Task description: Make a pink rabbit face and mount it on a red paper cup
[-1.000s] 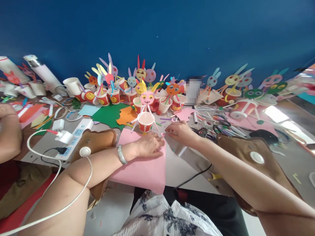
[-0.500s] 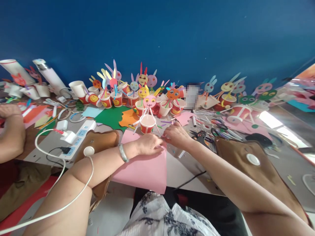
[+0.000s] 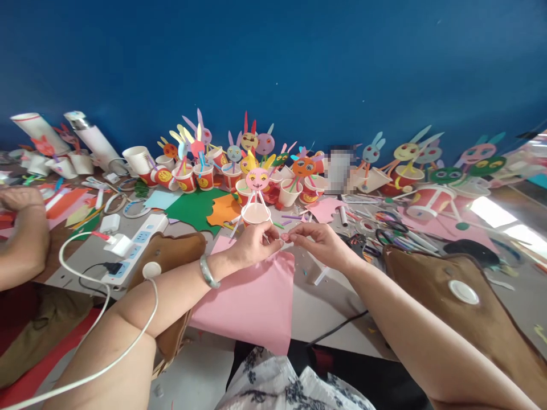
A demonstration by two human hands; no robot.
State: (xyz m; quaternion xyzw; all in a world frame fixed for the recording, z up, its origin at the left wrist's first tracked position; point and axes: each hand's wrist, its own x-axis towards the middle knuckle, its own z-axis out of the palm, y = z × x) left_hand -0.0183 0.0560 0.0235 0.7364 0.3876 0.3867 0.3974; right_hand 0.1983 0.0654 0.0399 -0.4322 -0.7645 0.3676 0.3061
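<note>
My left hand point(image 3: 253, 246), a bangle on its wrist, and my right hand point(image 3: 322, 242) meet over the table with fingertips pinched. Between them is a small round pink piece point(image 3: 285, 236), apparently paper; both hands seem to grip it. A sheet of pink paper point(image 3: 252, 304) lies under my left hand and forearm. Just behind the hands stands a red and white paper cup point(image 3: 256, 214) with white strip legs. Rising from it is a pink paper face point(image 3: 257, 179) with yellow ears and drawn features.
More cup figures with eared paper faces point(image 3: 305, 166) line the blue wall. At left are a power strip point(image 3: 139, 245), its cables and another person's arm point(image 3: 21, 233). Scissors point(image 3: 387, 236) and pens lie at right. Brown bags point(image 3: 453, 302) flank my arms.
My hands have lifted off the table surface, and the small pink piece now shows between their fingertips. The view has shifted slightly.
</note>
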